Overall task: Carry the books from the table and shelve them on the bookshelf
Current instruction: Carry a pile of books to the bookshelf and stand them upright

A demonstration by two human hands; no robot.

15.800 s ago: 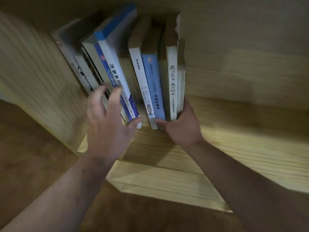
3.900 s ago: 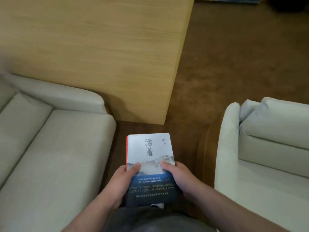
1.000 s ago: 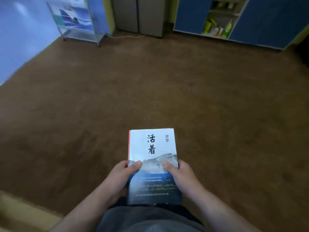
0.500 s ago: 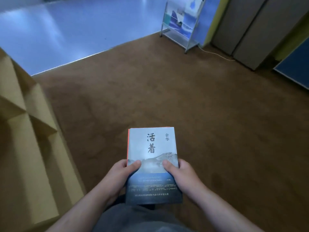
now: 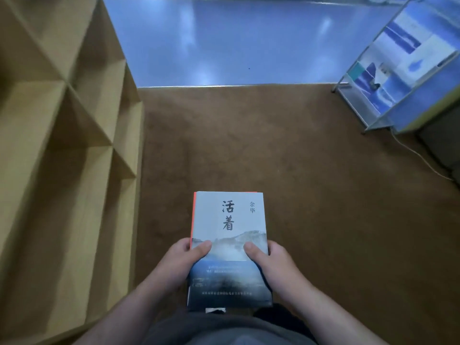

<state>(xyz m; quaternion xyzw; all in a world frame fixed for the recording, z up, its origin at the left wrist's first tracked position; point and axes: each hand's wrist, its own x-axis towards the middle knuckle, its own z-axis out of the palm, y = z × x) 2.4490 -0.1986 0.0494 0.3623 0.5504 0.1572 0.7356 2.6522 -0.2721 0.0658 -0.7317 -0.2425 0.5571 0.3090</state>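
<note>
I hold a book [image 5: 230,220] flat in front of my waist, cover up; it is pale grey with black characters, a mountain picture, a dark blue band at the bottom and a red edge on the left. My left hand [image 5: 180,263] grips its lower left side, thumb on the cover. My right hand [image 5: 275,263] grips the lower right side the same way. The light wooden bookshelf [image 5: 74,135] stands at my left, its visible compartments bare. The table is out of view.
Brown carpet [image 5: 311,183] spreads ahead and to the right. Beyond its edge lies a shiny blue-grey floor [image 5: 236,41]. A metal-framed brochure rack [image 5: 403,63] stands at the far right, with a thin white cable [image 5: 418,155] trailing on the carpet beside it.
My view has swung left: the bookshelf now fills the left side and the shiny floor lies straight ahead. The book and both hands keep the same hold.
</note>
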